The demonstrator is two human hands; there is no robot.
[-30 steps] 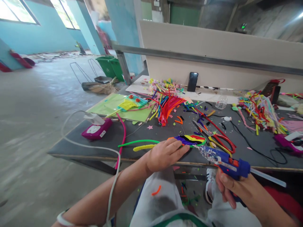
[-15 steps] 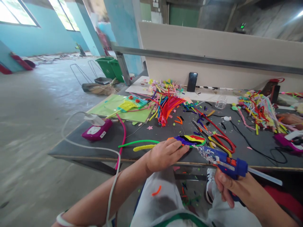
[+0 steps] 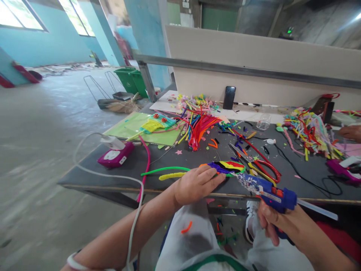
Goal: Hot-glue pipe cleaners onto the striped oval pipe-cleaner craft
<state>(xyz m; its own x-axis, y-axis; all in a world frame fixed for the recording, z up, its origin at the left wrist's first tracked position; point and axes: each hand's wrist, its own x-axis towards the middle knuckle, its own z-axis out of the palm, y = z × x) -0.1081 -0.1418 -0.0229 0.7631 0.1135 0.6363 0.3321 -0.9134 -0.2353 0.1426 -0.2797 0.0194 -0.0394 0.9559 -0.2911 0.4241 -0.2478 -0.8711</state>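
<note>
My left hand (image 3: 199, 183) rests at the table's front edge, its fingers together over a flat pipe-cleaner piece (image 3: 231, 165) with purple, yellow, black and red fill and a green outline. The fingers cover its left part. My right hand (image 3: 278, 220) grips a blue hot glue gun (image 3: 278, 197), with a clear glue stick (image 3: 317, 209) jutting from its back. The gun's glue-crusted nozzle points left and meets the piece's lower edge, or nearly so. A green pipe cleaner (image 3: 166, 169) and a yellow one (image 3: 172, 176) extend left of my left hand.
Red-handled scissors (image 3: 266, 169) lie beyond the gun. Pipe-cleaner bundles (image 3: 199, 130) and scraps spread behind. A purple power socket (image 3: 115, 155) with a white cable (image 3: 113, 176) is at left. A phone (image 3: 229, 98) leans on the board. Another person's hand (image 3: 351, 133) is at far right.
My right hand and the glue gun have shifted very slightly right. My left hand stays in place. At far right, the other person's hand has moved up and away.
</note>
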